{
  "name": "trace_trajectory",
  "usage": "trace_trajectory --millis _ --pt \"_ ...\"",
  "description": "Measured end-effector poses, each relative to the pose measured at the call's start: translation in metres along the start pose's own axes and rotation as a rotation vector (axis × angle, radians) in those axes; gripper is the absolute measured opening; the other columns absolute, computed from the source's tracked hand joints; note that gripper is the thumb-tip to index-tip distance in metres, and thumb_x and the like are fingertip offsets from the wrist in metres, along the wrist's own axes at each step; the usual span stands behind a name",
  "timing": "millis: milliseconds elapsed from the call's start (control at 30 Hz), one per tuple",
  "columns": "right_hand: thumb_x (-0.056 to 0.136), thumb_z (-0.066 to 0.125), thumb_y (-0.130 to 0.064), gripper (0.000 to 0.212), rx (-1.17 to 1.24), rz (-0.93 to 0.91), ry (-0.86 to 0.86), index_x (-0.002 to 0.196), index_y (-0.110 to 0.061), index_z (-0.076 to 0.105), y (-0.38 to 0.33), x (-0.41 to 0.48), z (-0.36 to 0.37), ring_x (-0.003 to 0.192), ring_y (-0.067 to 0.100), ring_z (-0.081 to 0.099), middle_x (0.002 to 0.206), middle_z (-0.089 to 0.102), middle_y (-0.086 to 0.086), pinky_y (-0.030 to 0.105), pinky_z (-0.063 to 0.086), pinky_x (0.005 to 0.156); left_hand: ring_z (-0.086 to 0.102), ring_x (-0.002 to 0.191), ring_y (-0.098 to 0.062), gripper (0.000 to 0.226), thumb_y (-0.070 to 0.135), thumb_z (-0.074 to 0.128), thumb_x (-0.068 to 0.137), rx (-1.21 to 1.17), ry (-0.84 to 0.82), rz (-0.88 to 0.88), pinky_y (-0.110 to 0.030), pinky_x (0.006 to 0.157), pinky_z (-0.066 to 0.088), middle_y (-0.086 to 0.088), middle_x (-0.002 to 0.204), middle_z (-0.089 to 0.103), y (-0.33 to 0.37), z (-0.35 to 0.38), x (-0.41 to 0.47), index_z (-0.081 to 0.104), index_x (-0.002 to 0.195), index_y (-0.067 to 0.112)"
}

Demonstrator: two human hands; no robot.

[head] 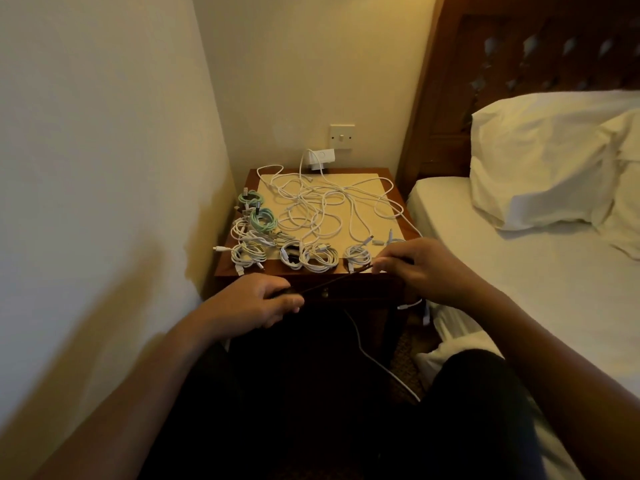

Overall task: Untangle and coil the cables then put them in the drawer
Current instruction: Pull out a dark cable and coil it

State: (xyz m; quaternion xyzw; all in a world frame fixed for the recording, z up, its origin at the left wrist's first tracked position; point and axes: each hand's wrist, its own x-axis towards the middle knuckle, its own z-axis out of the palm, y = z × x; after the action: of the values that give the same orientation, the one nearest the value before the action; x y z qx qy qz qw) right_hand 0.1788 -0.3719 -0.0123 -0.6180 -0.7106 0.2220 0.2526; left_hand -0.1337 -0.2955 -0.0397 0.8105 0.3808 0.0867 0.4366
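Dark cable, barely visible, runs taut between both hands.

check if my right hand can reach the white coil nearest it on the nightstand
Probably yes: the white coil lies just beyond the right hand, with nothing between them. But that hand is pinching the dark cable, so it would have to let go first.

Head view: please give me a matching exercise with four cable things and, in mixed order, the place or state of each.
1. dark cable
2. teal coils
3. loose white cables
4. white charger

A. behind the nightstand, at the back
B. tangled on the middle of the top
C. stretched between left hand and right hand
D. at the nightstand's left edge

Pairs: 1-C, 2-D, 3-B, 4-A.
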Motion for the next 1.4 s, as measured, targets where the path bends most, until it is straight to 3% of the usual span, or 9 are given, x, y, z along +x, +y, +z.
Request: trace_trajectory --millis 200,433,567,700,833,967,1100,1267,1400 --pt "0.102 0.062 -0.021 0.019 0.039 0.048 0.2 0.11 -0.029 0.076 0.035 -0.004 -0.023 0.105 0.013 0.068 0.107 0.074 -0.009 0.028 0.054 0.083 0.047 0.055 -0.014 0.031 0.034 0.06 0.099 -0.362 0.087 0.062 -0.022 0.057 0.041 -0.002 0.058 0.053 -0.004 -0.011 -0.008 0.063 0.091 0.004" --pt "0.103 0.058 -0.026 0.024 -0.078 -0.083 -0.169 0.118 -0.037 0.074 0.001 -0.018 0.003 0.112 -0.001 0.059 0.114 0.068 -0.024 0.016 0.051 0.088 0.051 0.055 -0.016 0.03 0.023 0.055 0.105 -0.223 0.514 -0.095 -0.029 0.059 0.041 -0.004 0.061 0.06 -0.036 -0.036 0.015 0.065 0.087 0.001" --pt "0.099 0.064 -0.019 0.026 -0.506 -0.045 -0.142 0.119 -0.032 0.074 0.029 -0.002 -0.004 0.109 0.012 0.064 0.117 0.072 -0.011 0.032 0.054 0.088 0.047 0.055 -0.018 0.032 0.031 0.063 0.099 -0.226 0.281 -0.116 -0.028 0.055 0.038 -0.006 0.055 0.054 -0.006 -0.037 0.001 0.065 0.085 0.003" --pt "0.095 0.072 -0.021 0.021 -0.714 -0.109 0.06 0.114 -0.029 0.076 0.052 0.013 -0.012 0.107 0.022 0.063 0.117 0.075 -0.003 0.032 0.035 0.078 0.042 0.052 -0.016 0.029 0.036 0.059 0.092 -0.412 -0.104 0.026 -0.026 0.056 0.038 -0.009 0.057 0.049 0.034 -0.012 -0.022 0.065 0.082 0.01" --pt "0.103 0.059 -0.026 0.021 -0.439 0.07 -0.085 0.102 -0.043 0.07 0.051 0.022 -0.003 0.121 0.021 0.054 0.123 0.065 -0.008 0.041 0.047 0.095 0.041 0.052 -0.017 0.04 0.046 0.076 0.081 -0.713 0.091 0.117 -0.023 0.049 0.037 -0.012 0.058 0.045 0.027 -0.014 -0.019 0.064 0.083 0.008" --pt "0.105 0.056 -0.023 0.036 -0.106 0.07 -0.149 0.137 -0.039 0.062 0.017 0.006 0.009 0.134 0.006 0.045 0.145 0.054 -0.016 0.032 0.04 0.111 0.052 0.061 -0.018 0.036 0.041 0.066 0.093 -0.704 0.105 0.051 -0.025 0.055 0.044 -0.011 0.066 0.057 0.025 0.004 -0.013 0.062 0.088 0.006" --pt "0.106 0.054 -0.027 0.035 0.251 -0.04 -0.081 0.139 -0.034 0.061 -0.037 -0.01 0.032 0.123 -0.008 0.054 0.134 0.062 -0.02 0.017 0.045 0.103 0.054 0.069 -0.018 0.028 0.024 0.049 0.104 -0.728 0.064 0.015 -0.027 0.066 0.045 -0.011 0.078 0.064 0.038 0.027 -0.003 0.064 0.083 0.013" --pt "0.099 0.068 -0.028 0.023 0.363 -0.03 0.052 0.121 -0.029 0.072 -0.049 -0.014 0.062 0.106 0.008 0.07 0.109 0.075 -0.011 0.048 0.056 0.098 0.05 0.073 -0.015 0.024 0.031 0.06 0.094 -0.887 0.045 0.025 -0.028 0.07 0.04 -0.006 0.077 0.054 0.038 0.034 -0.003 0.063 0.077 0.013" --pt "0.098 0.068 -0.029 0.02 0.357 -0.008 0.088 0.118 -0.033 0.073 -0.051 -0.014 0.069 0.104 0.001 0.067 0.108 0.073 -0.016 0.036 0.058 0.093 0.055 0.08 -0.02 0.025 0.03 0.059 0.098 -0.978 -0.007 -0.004 -0.031 0.076 0.044 -0.009 0.082 0.054 0.035 0.034 -0.008 0.056 0.082 0.011"
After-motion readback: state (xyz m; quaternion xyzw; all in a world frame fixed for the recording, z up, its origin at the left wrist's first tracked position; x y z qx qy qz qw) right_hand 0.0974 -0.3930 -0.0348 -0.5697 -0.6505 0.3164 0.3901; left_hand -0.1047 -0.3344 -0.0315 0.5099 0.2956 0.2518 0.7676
